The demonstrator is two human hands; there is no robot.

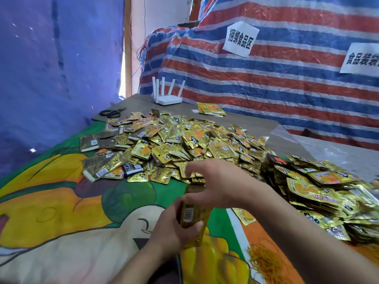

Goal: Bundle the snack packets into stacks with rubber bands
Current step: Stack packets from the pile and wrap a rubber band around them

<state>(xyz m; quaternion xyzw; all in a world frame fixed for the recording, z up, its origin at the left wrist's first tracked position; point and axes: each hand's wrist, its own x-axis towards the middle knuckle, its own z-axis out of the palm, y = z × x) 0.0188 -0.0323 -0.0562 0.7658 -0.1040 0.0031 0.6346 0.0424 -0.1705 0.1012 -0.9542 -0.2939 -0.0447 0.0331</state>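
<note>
Left hand [174, 226] grips a small stack of packets [191, 215] stood on edge, fingers curled round its lower half. Right hand [213, 184] reaches over the stack's top, fingers spread; thumb and forefinger look to be on the stack's upper edge, other fingertips touching the loose pile [180, 140] just beyond (whether it is pinching a new packet, cannot tell).

Pile lies ahead of both hands; a second heap [320, 191] sits off the right forearm. Rubber bands [264, 261], a yellow tangle, lie near the right elbow, well back from the stack. No band on the stack yet.

Risks, as judged: slick foil packets could fan out or slip if the left grip loosens while the right goes back for a band; bands may come up tangled, several at once.
</note>
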